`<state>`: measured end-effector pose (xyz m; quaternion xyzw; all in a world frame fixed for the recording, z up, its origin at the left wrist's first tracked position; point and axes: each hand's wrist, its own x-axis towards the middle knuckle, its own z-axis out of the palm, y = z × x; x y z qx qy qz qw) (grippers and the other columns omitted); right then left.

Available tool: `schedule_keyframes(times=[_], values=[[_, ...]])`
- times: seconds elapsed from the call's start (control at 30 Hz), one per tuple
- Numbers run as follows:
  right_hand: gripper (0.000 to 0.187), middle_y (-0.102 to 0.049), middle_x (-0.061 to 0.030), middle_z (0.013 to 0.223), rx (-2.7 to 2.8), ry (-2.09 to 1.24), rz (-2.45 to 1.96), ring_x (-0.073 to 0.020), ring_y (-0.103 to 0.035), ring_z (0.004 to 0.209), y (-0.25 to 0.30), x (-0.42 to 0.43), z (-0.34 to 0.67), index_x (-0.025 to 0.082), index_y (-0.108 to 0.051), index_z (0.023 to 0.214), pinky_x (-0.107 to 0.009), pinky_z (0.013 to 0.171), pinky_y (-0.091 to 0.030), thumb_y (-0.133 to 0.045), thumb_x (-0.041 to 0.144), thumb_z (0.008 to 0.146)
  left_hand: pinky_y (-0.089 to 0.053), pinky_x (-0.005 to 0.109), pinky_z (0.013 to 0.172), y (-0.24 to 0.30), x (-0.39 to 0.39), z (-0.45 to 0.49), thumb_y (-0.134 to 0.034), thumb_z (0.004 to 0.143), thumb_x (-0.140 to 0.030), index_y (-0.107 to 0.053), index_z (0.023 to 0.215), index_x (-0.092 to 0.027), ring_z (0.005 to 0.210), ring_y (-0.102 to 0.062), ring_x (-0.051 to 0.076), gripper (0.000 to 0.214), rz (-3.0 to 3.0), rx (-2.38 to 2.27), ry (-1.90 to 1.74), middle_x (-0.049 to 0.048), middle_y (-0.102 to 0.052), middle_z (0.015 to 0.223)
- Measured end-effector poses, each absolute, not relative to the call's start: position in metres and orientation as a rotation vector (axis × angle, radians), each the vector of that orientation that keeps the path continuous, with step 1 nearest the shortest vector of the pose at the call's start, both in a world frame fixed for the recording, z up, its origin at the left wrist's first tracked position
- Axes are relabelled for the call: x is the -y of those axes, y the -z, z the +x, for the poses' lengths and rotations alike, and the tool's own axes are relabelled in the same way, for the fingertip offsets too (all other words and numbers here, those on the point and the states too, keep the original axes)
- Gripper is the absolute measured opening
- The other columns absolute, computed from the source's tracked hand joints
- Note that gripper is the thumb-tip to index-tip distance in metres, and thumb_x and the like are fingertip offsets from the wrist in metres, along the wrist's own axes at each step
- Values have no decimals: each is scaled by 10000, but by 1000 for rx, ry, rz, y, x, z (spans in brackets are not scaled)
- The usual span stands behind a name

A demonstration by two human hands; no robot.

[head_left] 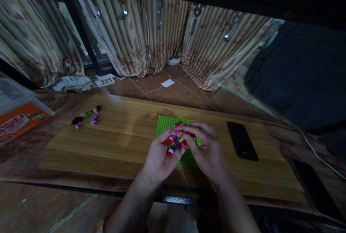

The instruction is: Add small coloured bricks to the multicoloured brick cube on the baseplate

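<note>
Left hand (159,155) cupped, palm up, holding pile of small bricks (175,142) above green baseplate (166,123). Right hand (207,150) curled over pile, fingertips pinching. Best keep palm level, pick 1 brick at a time.

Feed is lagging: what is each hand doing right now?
Left hand: cupped, holding the pile of small multicoloured plastic bricks.
Right hand: curled around the same pile.
</note>
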<state>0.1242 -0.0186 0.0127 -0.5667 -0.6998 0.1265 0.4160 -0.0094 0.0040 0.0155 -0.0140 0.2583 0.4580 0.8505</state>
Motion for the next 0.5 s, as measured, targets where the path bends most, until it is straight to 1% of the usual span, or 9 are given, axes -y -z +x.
schedule_keyframes(times=[0.07, 0.17, 0.27, 0.33, 0.43, 0.5], values=[[219, -629, -42, 1070, 1795, -276, -1443, -226, -568, 1041, -13, 19, 123, 329, -692, 1075, -407, 903, -478, -542, 297, 919, -532, 312, 851, -16, -4, -9, -489, 891, -193, -674, 857, -104, 781, -660, 153, 207, -68, -538, -944, 76, -697, 833], [213, -616, -51, 1069, 1807, -233, -1476, -232, -557, 1024, -10, 19, 122, 311, -697, 1072, -400, 881, -484, -561, 299, 909, -525, 252, 777, -16, -3, -8, -492, 892, -181, -665, 835, -103, 729, -641, 125, 198, -96, -513, -925, 69, -686, 816], [187, -608, -50, 1043, 1808, -232, -1488, -223, -552, 996, -8, 20, 121, 295, -719, 1015, -379, 851, -486, -569, 280, 905, -521, 226, 702, -15, -3, -7, -489, 898, -180, -664, 834, -101, 693, -631, 116, 203, -74, -492, -912, 60, -676, 777], [172, -608, -47, 1026, 1797, -260, -1481, -217, -554, 990, -9, 20, 119, 287, -727, 972, -370, 843, -487, -573, 262, 901, -524, 223, 682, -15, -2, -7, -482, 902, -175, -665, 829, -104, 670, -628, 112, 209, -59, -495, -907, 53, -671, 751], [149, -625, -43, 1032, 1746, -308, -1454, -219, -567, 1019, -11, 20, 117, 280, -721, 922, -379, 878, -482, -579, 245, 891, -535, 227, 692, -15, -1, -6, -487, 893, -161, -661, 793, -115, 645, -628, 109, 205, -55, -510, -911, 41, -667, 715], [131, -653, -36, 1022, 1643, -353, -1413, -214, -595, 1012, -12, 20, 121, 274, -709, 917, -376, 885, -485, -585, 252, 886, -551, 254, 748, -15, -2, -7, -489, 888, -167, -671, 811, -99, 707, -658, 133, 209, -34, -516, -920, 69, -690, 762]])
